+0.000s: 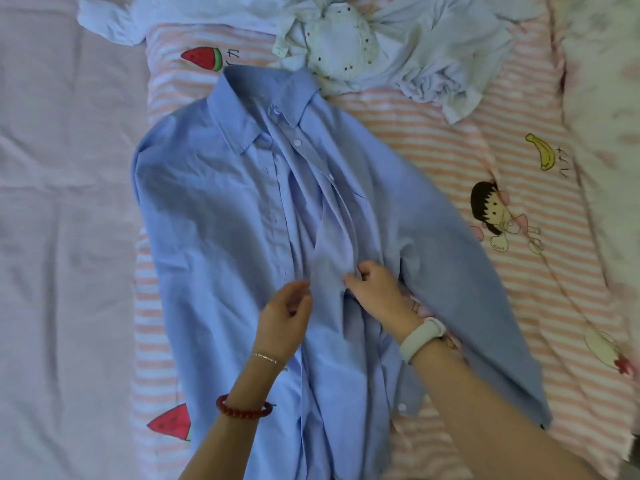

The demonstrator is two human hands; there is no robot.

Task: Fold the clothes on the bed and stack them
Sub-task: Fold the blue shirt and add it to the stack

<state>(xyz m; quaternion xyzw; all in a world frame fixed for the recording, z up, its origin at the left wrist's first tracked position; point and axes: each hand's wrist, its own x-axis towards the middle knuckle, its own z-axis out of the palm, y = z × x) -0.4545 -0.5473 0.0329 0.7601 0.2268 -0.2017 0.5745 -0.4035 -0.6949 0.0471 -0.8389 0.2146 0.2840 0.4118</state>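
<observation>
The blue shirt [221, 216] lies front-up, collar away from the person, on the striped sheet [433, 140]. The right hand [375, 289] pinches the loose front edge at mid-shirt. The left hand [285, 315] hovers beside it, fingers loosely curled, grasping nothing. Unfolded pale clothes [398, 46] lie heaped beyond the collar.

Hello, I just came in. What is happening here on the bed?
A person is laying out a blue shirt front side up on the striped sheet. The right hand pinches the front opening near the middle, and the left hand is beside it, fingers curled at the cloth. The shirt is not folded yet. A crumpled pile of pale clothes waits beyond the collar. No folded stack is visible.
</observation>
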